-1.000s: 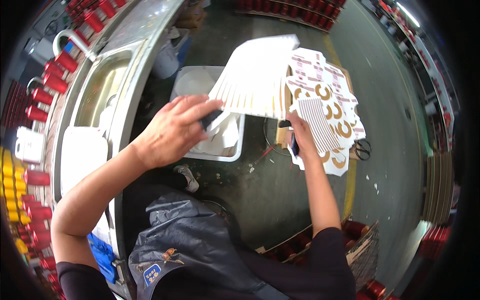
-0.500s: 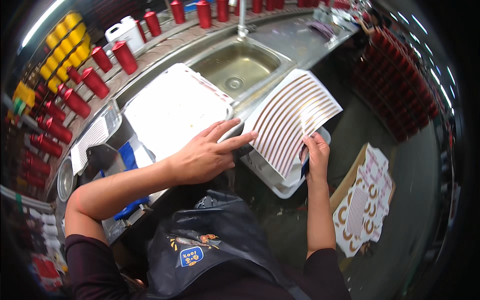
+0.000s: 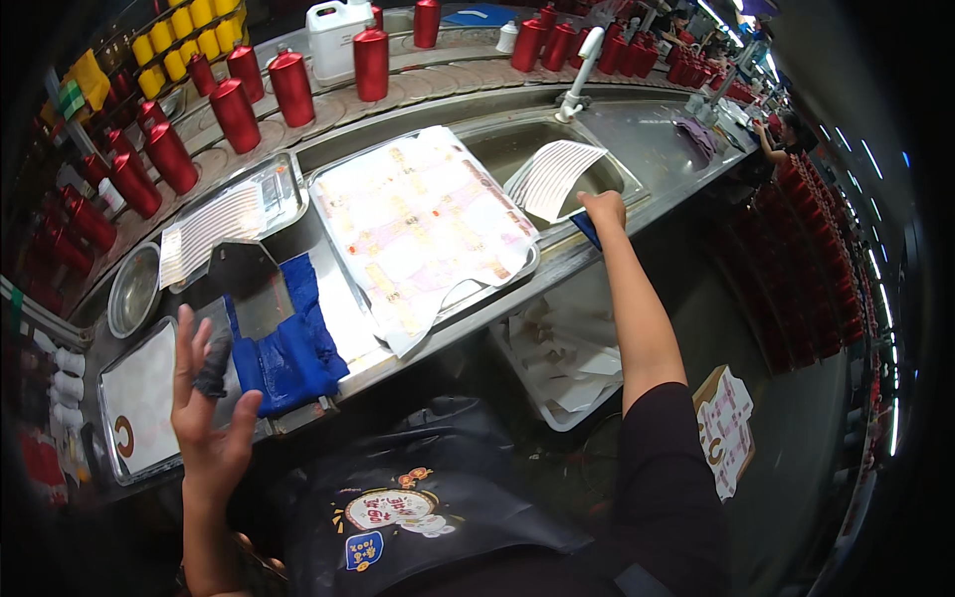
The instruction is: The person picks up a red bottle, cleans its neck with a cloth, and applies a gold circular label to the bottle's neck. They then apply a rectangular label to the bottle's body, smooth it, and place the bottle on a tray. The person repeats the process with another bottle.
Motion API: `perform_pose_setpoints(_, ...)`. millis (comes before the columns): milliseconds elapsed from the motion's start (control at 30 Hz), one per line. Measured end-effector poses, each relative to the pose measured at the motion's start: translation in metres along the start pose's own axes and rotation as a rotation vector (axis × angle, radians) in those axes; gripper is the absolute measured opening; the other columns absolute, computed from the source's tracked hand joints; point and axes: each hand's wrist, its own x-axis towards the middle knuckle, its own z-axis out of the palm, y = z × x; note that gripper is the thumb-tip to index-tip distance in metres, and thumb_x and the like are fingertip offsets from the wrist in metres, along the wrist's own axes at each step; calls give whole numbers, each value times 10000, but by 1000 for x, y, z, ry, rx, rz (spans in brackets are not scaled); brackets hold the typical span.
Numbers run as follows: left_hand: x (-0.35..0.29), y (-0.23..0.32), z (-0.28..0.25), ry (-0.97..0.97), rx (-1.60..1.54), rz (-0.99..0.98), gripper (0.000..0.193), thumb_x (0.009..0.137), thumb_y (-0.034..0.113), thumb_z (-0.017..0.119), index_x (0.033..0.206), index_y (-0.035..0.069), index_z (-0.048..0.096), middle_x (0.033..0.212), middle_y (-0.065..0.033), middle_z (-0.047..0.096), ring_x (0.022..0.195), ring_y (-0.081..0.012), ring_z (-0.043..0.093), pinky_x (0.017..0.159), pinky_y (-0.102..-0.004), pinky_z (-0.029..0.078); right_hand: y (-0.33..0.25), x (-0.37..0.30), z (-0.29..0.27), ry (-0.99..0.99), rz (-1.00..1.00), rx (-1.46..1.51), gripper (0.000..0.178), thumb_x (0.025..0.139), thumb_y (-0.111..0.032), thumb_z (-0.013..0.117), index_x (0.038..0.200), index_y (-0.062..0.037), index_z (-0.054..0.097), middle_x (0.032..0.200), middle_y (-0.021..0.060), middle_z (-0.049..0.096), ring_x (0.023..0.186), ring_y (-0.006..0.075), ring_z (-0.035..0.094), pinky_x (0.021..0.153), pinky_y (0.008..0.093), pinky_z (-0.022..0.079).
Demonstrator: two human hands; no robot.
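Note:
My left hand (image 3: 211, 408) is raised at the left with its fingers apart and nothing in it; a dark wrap covers one finger. Below it to the left is a tray (image 3: 109, 383) lined with white sheet, where a brown horseshoe-shaped decal (image 3: 123, 436) lies. Out over the sink (image 3: 633, 189), my right hand (image 3: 604, 211) pinches the near edge of a curved white sheet with stripes (image 3: 555, 177). Something flat and dark blue (image 3: 587, 229) shows under that hand; what it is cannot be made out. Between my hands lies a tray stacked with white printed sheets (image 3: 428, 224).
A bunched blue cloth (image 3: 290, 363) drapes the counter edge, beside a metal bowl (image 3: 134, 289) and another striped sheet (image 3: 211, 231). Red bottles (image 3: 290, 88) stand along the conveyor behind. A faucet (image 3: 580, 75) rises over the sink. A bin of scrap sheets (image 3: 557, 348) stands below.
My right hand has carried the striped sheet from above the bin forward over the sink. My left hand has left the sheet's side and swung left. The view has turned.

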Motion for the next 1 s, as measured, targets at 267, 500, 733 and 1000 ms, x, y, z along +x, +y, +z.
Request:
perform_pose_setpoints(267,-35,-41,-31,234,-33,-406,541,807,-24,676,1342,-50,601,1571,-218,417,1385,-319,493,1105,-386,410,-31,13,45,-241,-591,-494,686,781,-263,749,1442,-243,563,1288,181,661,1196,343,629,985,466,510)
perform_pose_setpoints(500,-51,-55,-38,213,103,-400,454,827,73,763,1244,-61,646,1559,-254,404,1249,-363,614,1010,-360,499,-2,113,129,-401,-783,-681,393,669,-321,767,704,62,686,744,299,674,710,433,696,647,503,538)
perform_pose_setpoints(733,-44,-112,-64,250,32,-611,408,882,72,726,1283,14,676,942,-104,761,837,-151,715,816,-273,550,-6,96,53,-190,-617,-63,288,877,-222,713,936,60,709,804,149,719,700,233,649,690,377,517)
perform_pose_setpoints(1000,133,-347,-97,604,64,-518,380,825,235,784,1039,-42,638,835,-133,703,794,-227,715,708,-343,562,15,-68,-20,-235,-436,284,171,963,-115,660,1024,41,697,834,17,661,740,88,572,690,251,475)
